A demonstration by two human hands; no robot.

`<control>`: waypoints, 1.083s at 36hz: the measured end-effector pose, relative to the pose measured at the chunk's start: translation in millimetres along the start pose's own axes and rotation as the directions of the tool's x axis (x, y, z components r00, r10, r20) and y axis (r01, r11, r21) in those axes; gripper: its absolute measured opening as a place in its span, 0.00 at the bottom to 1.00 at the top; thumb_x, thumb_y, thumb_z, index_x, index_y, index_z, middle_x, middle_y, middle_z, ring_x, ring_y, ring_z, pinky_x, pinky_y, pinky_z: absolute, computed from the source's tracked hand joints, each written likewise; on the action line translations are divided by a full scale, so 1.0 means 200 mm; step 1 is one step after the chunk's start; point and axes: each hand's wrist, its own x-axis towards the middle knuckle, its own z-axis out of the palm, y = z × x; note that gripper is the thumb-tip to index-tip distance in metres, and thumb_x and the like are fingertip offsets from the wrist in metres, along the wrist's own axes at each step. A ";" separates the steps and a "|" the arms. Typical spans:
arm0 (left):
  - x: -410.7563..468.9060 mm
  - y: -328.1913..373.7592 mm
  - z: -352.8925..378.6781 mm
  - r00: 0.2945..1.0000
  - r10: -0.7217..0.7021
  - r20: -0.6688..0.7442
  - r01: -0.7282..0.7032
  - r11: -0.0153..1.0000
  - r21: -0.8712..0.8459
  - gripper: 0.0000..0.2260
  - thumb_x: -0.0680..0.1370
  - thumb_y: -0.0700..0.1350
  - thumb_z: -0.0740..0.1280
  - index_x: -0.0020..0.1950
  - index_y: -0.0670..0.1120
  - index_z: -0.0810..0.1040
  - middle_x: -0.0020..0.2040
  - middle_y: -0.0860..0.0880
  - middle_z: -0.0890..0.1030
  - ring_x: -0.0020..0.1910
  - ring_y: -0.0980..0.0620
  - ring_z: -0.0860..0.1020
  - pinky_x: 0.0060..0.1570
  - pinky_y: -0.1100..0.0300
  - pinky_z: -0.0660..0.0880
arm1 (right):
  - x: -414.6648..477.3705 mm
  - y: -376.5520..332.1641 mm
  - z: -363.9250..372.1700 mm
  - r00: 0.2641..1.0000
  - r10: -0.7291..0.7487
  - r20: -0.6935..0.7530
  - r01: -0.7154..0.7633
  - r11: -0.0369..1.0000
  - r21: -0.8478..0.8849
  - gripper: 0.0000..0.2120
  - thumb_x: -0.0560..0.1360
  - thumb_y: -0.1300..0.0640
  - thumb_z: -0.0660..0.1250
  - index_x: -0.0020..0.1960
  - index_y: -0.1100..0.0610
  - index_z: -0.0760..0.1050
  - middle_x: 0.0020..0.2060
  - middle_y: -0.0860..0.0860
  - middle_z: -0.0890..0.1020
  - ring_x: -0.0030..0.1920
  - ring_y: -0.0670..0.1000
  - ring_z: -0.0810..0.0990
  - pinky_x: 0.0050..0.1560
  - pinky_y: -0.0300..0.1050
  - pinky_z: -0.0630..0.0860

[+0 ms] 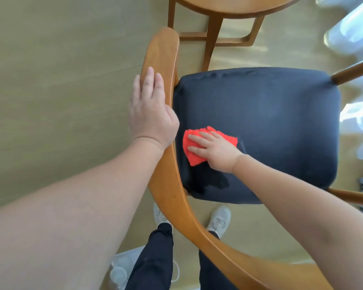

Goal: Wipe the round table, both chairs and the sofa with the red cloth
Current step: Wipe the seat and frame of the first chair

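A wooden chair with a curved backrest [161, 51] and a dark blue seat cushion [270, 122] stands below me. My left hand [150, 107] rests flat on the backrest's top rail, fingers straight. My right hand [213, 150] presses the red cloth [192, 159] flat onto the near left part of the cushion, fingers spread over it. The round wooden table [228, 6] shows its edge and legs at the top of the view.
Pale wood floor lies all around the chair. White curtains [352, 36] hang at the right with bright light behind. My feet in white shoes [219, 220] stand just behind the chair. A pale plastic object [122, 266] sits on the floor at bottom left.
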 end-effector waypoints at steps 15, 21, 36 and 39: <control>0.01 -0.01 0.01 0.995 0.087 -0.047 -0.084 0.995 0.058 0.26 0.75 0.39 0.51 0.74 0.41 0.62 0.76 0.45 0.61 0.75 0.48 0.57 0.74 0.57 0.48 | -0.71 -0.09 0.36 0.775 -0.436 0.457 0.557 0.813 -0.169 0.06 0.60 0.48 0.76 0.37 0.43 0.83 0.54 0.41 0.81 0.63 0.52 0.74 0.64 0.51 0.71; 0.01 0.00 0.01 0.995 0.080 -0.055 -0.076 0.995 0.072 0.25 0.76 0.40 0.52 0.75 0.42 0.61 0.76 0.46 0.61 0.75 0.49 0.56 0.74 0.57 0.49 | -0.73 -0.04 0.32 0.739 -0.565 0.366 0.620 0.783 -0.045 0.11 0.68 0.55 0.67 0.49 0.47 0.81 0.57 0.45 0.79 0.57 0.54 0.76 0.63 0.53 0.65; 0.01 0.01 0.02 0.994 0.082 -0.077 -0.076 0.994 0.078 0.25 0.76 0.39 0.52 0.74 0.42 0.63 0.75 0.46 0.62 0.75 0.49 0.58 0.74 0.58 0.50 | -0.16 0.08 -0.02 0.989 -0.147 -0.025 0.145 0.987 -0.066 0.31 0.66 0.65 0.74 0.68 0.54 0.74 0.68 0.56 0.73 0.66 0.65 0.71 0.68 0.68 0.62; 0.01 0.01 0.02 0.993 0.084 -0.077 -0.078 0.994 0.073 0.25 0.77 0.39 0.52 0.74 0.42 0.63 0.75 0.46 0.62 0.75 0.48 0.58 0.74 0.56 0.51 | -0.16 0.07 0.01 0.997 0.001 0.078 0.007 0.995 -0.101 0.29 0.74 0.60 0.64 0.74 0.48 0.65 0.77 0.54 0.58 0.74 0.66 0.54 0.71 0.70 0.49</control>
